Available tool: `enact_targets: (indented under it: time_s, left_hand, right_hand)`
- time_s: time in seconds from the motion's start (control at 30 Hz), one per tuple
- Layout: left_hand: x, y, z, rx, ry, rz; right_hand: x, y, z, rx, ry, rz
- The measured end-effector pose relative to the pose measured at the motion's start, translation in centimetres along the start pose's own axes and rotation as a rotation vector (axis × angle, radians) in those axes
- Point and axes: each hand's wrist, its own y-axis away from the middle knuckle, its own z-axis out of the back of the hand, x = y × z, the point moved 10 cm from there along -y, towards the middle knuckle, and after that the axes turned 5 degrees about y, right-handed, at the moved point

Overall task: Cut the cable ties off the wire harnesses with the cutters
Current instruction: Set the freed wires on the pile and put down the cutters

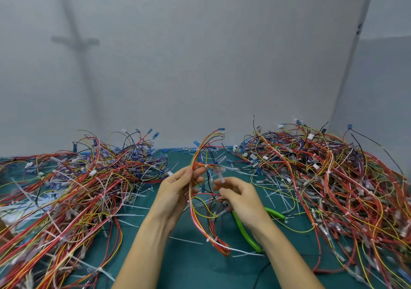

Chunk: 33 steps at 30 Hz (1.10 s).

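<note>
**Mid-harness, hunting the next tie to snip**

Down near the front of the desk (pixel 200 271), trailing the low end of one harness (pixel 192 208), with a white lower tie (pixel 210 240) uncut round it. Just beyond, clasping the cutters (pixel 245 231) in the right hand (pixel 242 202), fingers curled about the green handles. Cannot tell how the blades stand, hidden as they are behind hand and wires. Pinching the upper part of the same harness in the left hand (pixel 178 191), fingers closed on the wires just below an upper tie (pixel 205 166). Holding the bundle up off the desk between both hands.

Judged as the locating step: sorting through the loose wires for a band, not yet cutting. Next calls for bringing the blade tips to the upper tie, catching the band alone and keeping clear of the insulation, then dealing with the lower tie.

Scattered on the desk around, cut-off strips (pixel 131 215). Farther out, a left heap (pixel 66 191) and a right heap (pixel 333 177) of harnesses, both apart from the hands. Cannot tell which is finished. Behind everything, a plain grey wall (pixel 200 66).
</note>
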Motion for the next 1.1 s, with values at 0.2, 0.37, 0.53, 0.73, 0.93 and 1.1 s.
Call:
enact_targets:
  time_s: [0.2,0.37,0.53,0.73,0.93,1.1]
  left_hand:
    - [-0.4,-0.3,-0.1,-0.015,0.239,-0.039]
    - [-0.4,-0.4,0.2,-0.014,0.358,-0.039]
    - [-1.0,-0.7,1.3,-0.061,0.321,-0.082]
    - [-0.7,-0.8,2.4,-0.12,0.253,-0.1]
    - [-2.0,-0.6,2.8,-0.165,0.359,-0.176]
    - [-2.7,-0.3,3.7,-0.203,0.478,-0.221]
  right_hand:
    - [-0.9,0.1,-0.3,0.089,0.079,-0.078]
    - [-0.7,0.3,0.0,0.123,-0.173,-0.104]
    - [0.3,0.2,0.2,0.155,-0.339,-0.026]
    - [0.5,0.3,0.6,0.099,-0.372,0.012]
    - [0.4,0.1,1.5,-0.031,-0.129,0.041]
    - [0.5,0.0,1.5,-0.032,-0.024,0.068]
